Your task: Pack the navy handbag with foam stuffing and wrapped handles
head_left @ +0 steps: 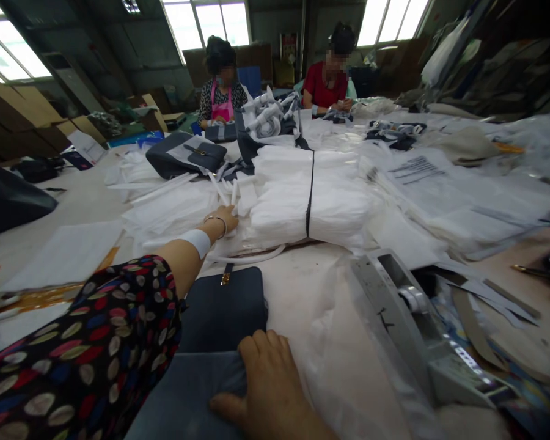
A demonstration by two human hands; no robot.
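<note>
A dark blue bag (224, 308) with a gold clasp lies in front of me at the table's near side. My right hand (268, 379) holds its right edge, thumb on the near panel and fingers bent over the side. Stretched far forward, my left hand (224, 220) touches the white strips (229, 190) left of a tall stack of white sheets (279, 208). A black band runs around that stack. The left fingertips are small and partly hidden among the strips, so their grip is unclear. A white band and a bracelet circle the left forearm and wrist.
A grey tape dispenser (394, 318) stands at the right, beside scraps. Another dark bag (186, 154) lies beyond my left hand. Two people sit across the table, one in a pink apron (222, 110), one in a red top (323, 85). Clear plastic bags (462, 183) cover the right side.
</note>
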